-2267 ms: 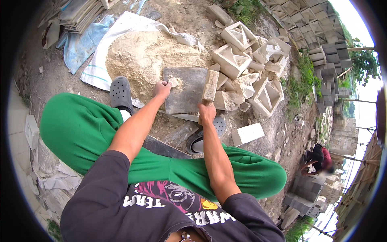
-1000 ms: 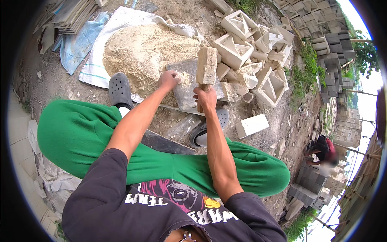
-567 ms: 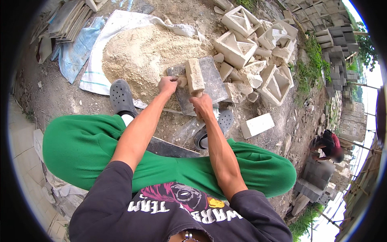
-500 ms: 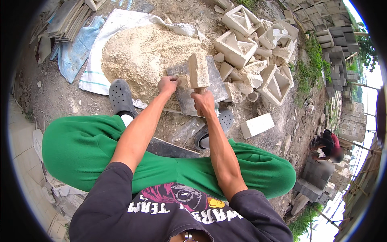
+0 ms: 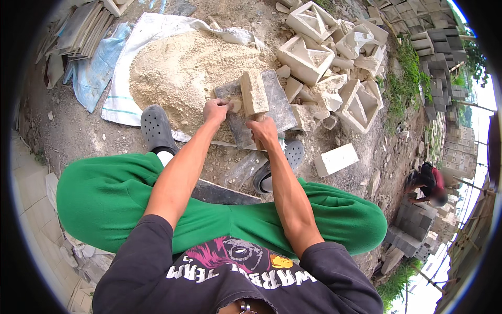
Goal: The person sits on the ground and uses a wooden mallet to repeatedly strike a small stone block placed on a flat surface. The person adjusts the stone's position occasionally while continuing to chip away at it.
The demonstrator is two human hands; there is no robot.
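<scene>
My right hand [image 5: 263, 131] is closed round the handle of a mallet whose blocky, dust-coated head [image 5: 253, 93] is over a dark flat slab [image 5: 280, 102]. My left hand [image 5: 216, 111] pinches a small tan chunk of broken block [image 5: 235, 106] at the slab's left side, close beside the mallet head. The mallet head hides part of the slab. Beyond my left hand, a heap of crushed tan material [image 5: 172, 70] covers much of a white woven sheet [image 5: 116, 99].
Broken, hollow pale blocks [image 5: 306, 58] are piled right of the slab. One whitish block [image 5: 336, 160] lies nearer me. My grey clogs [image 5: 157, 128] flank the work spot. Stacked boards [image 5: 86, 31] stand far left. At far right a person [image 5: 426, 183] bends over grey blocks [image 5: 413, 222].
The mallet head has shifted slightly left and tilts a little more. My left hand keeps its pinch on the chunk at nearly the same spot.
</scene>
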